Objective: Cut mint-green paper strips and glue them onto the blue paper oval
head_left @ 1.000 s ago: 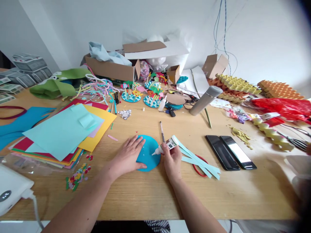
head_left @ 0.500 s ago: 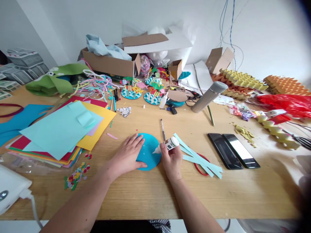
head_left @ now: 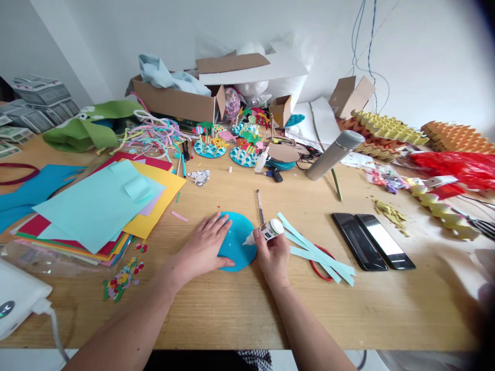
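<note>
A blue paper disc (head_left: 238,245) lies flat on the wooden table, with small whitish dots on its surface. My left hand (head_left: 207,245) rests on the disc's left side, fingers stretched out and thumb along its lower edge. In my right hand (head_left: 274,260) is a white glue bottle (head_left: 270,230), tilted so its nozzle points left, at or just over the disc's right part; whether the tip touches I cannot tell. Light blue paper strips (head_left: 319,255) lie right of this hand, over red-handled scissors (head_left: 323,273), mostly covered. A pen (head_left: 260,206) lies behind the bottle.
Stacked coloured paper (head_left: 93,206) and paper scraps (head_left: 119,278) lie to the left. Two phones (head_left: 359,241) sit at the right. Farther back stand a grey flask (head_left: 334,154), finished paper fish crafts (head_left: 247,154) and a cardboard box (head_left: 174,100).
The glue bottle has tilted slightly in my right hand, its nozzle staying over the disc's right part. My left hand keeps its place on the disc. The whole view shifts very slightly.
</note>
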### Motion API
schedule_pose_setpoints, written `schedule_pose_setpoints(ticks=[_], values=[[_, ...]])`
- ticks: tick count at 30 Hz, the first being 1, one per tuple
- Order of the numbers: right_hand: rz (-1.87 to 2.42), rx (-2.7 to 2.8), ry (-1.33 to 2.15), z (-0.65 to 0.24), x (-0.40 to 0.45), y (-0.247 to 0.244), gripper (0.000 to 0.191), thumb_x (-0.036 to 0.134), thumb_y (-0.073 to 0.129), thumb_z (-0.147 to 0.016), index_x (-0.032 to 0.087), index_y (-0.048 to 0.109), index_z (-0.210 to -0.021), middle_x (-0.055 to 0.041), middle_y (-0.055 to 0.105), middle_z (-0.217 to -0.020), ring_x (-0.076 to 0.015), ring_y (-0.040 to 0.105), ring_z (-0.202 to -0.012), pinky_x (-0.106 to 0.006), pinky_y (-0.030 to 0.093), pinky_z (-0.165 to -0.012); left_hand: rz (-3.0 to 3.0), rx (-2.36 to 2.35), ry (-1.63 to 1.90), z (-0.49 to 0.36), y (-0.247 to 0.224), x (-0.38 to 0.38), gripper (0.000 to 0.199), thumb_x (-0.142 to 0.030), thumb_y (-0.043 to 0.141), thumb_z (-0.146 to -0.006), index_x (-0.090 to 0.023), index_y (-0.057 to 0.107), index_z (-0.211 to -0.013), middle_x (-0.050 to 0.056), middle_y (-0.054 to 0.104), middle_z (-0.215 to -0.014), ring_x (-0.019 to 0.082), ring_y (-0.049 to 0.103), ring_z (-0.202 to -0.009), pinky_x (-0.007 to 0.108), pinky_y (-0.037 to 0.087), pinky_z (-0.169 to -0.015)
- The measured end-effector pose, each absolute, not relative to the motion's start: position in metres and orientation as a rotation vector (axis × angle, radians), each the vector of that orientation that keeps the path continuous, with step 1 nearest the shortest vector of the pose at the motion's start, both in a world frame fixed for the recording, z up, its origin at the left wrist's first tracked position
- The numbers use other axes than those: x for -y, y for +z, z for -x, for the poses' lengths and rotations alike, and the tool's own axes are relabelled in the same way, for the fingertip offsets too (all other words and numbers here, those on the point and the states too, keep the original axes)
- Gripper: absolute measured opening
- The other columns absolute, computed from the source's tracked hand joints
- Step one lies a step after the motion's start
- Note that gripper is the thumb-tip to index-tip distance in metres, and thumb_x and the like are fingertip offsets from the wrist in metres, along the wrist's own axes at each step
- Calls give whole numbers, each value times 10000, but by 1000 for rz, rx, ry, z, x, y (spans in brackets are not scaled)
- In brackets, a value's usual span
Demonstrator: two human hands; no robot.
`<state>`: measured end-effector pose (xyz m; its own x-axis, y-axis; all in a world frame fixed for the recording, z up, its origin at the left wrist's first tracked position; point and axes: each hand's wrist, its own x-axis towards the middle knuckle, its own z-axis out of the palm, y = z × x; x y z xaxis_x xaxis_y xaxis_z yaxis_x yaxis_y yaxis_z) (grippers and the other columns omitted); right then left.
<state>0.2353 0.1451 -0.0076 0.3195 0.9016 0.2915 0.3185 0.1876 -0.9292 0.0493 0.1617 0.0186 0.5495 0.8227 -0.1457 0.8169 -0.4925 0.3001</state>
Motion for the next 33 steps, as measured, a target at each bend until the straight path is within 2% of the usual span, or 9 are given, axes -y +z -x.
schedule_pose_setpoints(ticks=[15,22,33], values=[[1392,1343,490,-236,-142,-12,192,356,672,-795,198,572,-839,-16,657,-742,-158,595,-636,-287,484,-592,-2470,-1363,41,-50,20,-161,954,-605,665,-728,-127,288,-1462,130,236,-1568,288,149,-1456,438,172,-1168],[1391,1354,509,-237,-141,-15,207,364,677,-794,195,568,-842,-20,649,-750,-168,589,-668,-307,480,-623,-2462,-1353,74,-50,18,-162,947,-614,659,-727,-128,300,-1455,144,243,-1564,291,158,-1454,445,170,-1167],[1410,1370,521,-236,-140,-15,214,365,680,-793,201,544,-819,2,602,-709,-156,555,-643,-284,454,-588,-2467,-1352,79,-49,19,-160,940,-599,666,-733,-122,301,-1456,140,247,-1561,295,164,-1452,455,175,-1166]])
